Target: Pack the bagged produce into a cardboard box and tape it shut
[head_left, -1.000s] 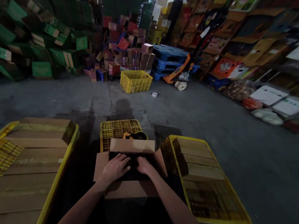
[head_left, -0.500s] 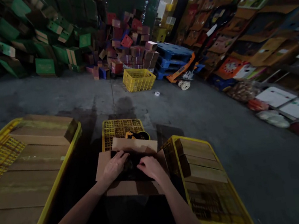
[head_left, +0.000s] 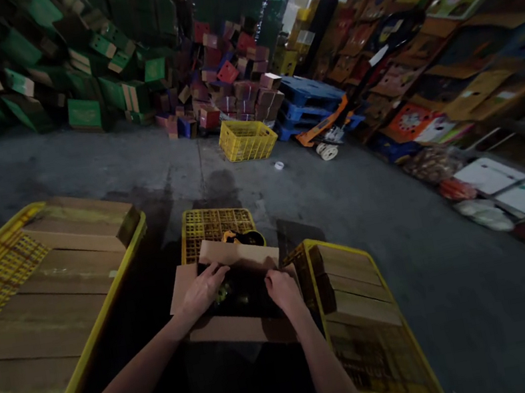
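An open cardboard box (head_left: pixel 238 329) stands in front of me with its flaps folded out. Inside it is dark, shiny black plastic (head_left: pixel 242 295) that looks like a bag or liner; what it contains is hard to make out. My left hand (head_left: pixel 205 289) lies over the left side of the box, fingers stretched out on the plastic. At the right side, my right hand (head_left: pixel 283 289) has its fingers curled and pinched at the plastic's edge. Just behind the far flap, a yellow and black tape dispenser (head_left: pixel 244 237) rests by a yellow crate (head_left: pixel 215 217).
To the left, a large yellow crate (head_left: pixel 140 235) holds several closed cardboard boxes (head_left: pixel 67 271). A yellow crate (head_left: pixel 411 350) with narrow boxes (head_left: pixel 353 282) stands right. Ahead are another yellow crate (head_left: pixel 247 139), blue pallets (head_left: pixel 309 97), an orange pallet jack (head_left: pixel 326 124) and piled cartons (head_left: pixel 85 114).
My right hand has moved right, away from the middle of the box, and more shiny black plastic shows between my hands. My left hand stays almost in place. The view has shifted slightly.
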`<state>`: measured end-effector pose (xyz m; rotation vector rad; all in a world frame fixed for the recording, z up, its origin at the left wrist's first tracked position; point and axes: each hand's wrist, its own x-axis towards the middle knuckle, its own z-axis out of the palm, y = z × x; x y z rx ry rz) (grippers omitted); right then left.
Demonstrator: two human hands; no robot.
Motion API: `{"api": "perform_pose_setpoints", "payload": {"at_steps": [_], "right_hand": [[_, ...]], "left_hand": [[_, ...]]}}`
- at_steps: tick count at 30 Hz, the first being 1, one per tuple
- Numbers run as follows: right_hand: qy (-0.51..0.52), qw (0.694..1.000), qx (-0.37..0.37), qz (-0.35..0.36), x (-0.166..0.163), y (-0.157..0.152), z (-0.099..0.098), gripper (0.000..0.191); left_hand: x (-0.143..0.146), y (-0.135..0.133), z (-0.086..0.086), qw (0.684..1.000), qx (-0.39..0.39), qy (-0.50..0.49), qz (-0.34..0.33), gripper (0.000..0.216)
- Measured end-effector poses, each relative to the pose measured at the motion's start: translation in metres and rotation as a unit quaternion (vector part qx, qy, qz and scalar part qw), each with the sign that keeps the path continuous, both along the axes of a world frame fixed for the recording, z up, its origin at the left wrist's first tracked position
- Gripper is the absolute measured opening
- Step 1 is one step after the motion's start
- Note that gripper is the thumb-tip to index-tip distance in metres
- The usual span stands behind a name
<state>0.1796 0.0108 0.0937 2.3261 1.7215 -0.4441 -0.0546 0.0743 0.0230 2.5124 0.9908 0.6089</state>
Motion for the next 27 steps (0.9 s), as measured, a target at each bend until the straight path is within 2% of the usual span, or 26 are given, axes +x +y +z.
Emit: {"api": "perform_pose_setpoints", "payload": {"at_steps": [8, 13, 20, 23, 27], "right_hand": [[0.115, 0.987, -0.043, 0.104, -0.030, -0.003, -0.029, 0.025], [0.177, 0.972, -0.037, 0.151, -0.025, -0.014, -0.029, 0.022], [0.161, 0.983, 0.014, 0.092, -0.019, -0.017, -0.035, 0.046], [0.154, 0.985, 0.046, 0.065, -0.015, -0.012, -0.030, 0.038], [0.144, 0.984, 0.106, 0.028, 0.001, -0.004, -0.010, 0.037]], "left_hand": [[0.002, 0.002, -0.008, 1.000, 0.000, 0.007, 0.006, 0.038], [0.004, 0.001, -0.006, 1.000, -0.005, 0.006, 0.009, 0.032], [0.006, -0.003, -0.003, 1.000, -0.010, 0.005, 0.018, 0.026], [0.006, -0.004, -0.002, 1.000, -0.012, 0.006, 0.023, 0.027], [0.006, -0.004, -0.001, 1.000, -0.016, 0.011, 0.021, 0.029]]}}
